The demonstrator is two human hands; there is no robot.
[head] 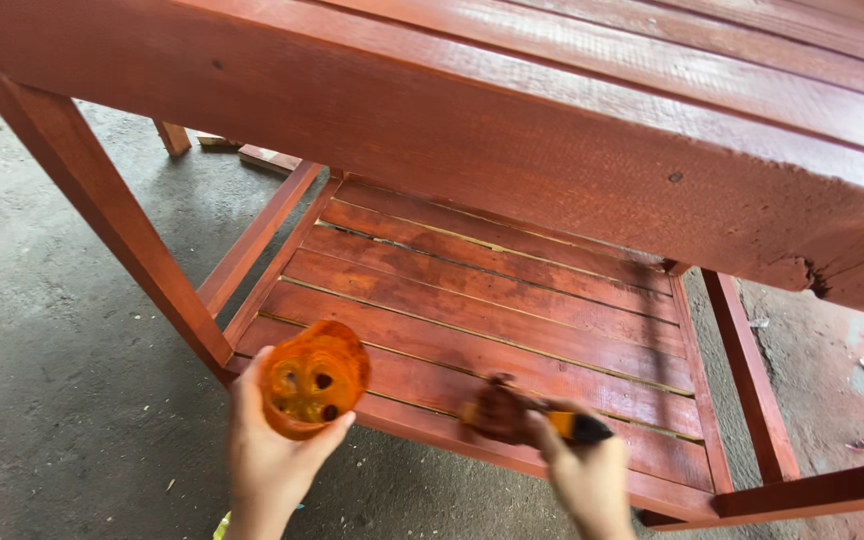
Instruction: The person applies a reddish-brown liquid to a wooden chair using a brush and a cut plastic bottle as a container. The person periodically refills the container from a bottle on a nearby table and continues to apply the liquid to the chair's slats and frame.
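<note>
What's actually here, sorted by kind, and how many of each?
Hands: 2, the left hand and the right hand
Stain-smeared orange cups: 1, the cup in the left hand
Paintbrushes: 1, the brush in the right hand
Red-stained wooden tables: 1, the table
Total: 5

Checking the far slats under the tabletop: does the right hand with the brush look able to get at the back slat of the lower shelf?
Probably yes. The right hand holds the paintbrush at the front slat, and the lower shelf lies open, though the tabletop's apron board overhangs the back slat, so it must reach in low.
</note>
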